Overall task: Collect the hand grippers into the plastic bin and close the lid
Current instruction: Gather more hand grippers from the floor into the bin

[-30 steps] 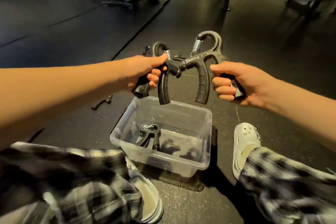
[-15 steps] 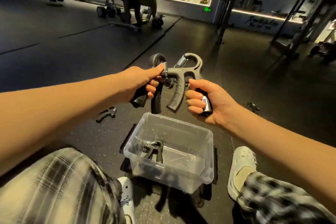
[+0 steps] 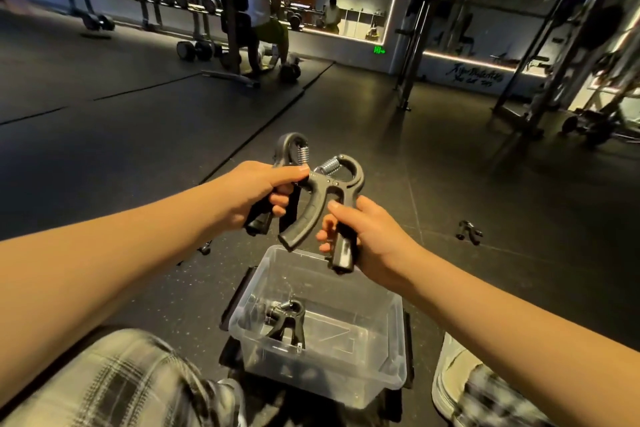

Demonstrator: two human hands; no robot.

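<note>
Right hand [image 3: 372,239] moved nearer left hand [image 3: 254,196].

The bin [image 3: 349,376] is on the floor [image 3: 467,295] between the legs [image 3: 121,388], with one gripper [image 3: 286,322] inside, in the left half. The left-held gripper [image 3: 289,148] and right-held gripper [image 3: 323,199] sit side by side above its far rim. A stray gripper [image 3: 468,231] lies well off to the right.

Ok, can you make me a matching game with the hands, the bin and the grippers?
Things:
1 left hand
2 right hand
3 bin
4 loose gripper

States:
A lid off, lone gripper inside
B lies on the floor, right of the bin
C holds the farther gripper
D holds the nearer gripper

Pairs: 1-C, 2-D, 3-A, 4-B
</note>
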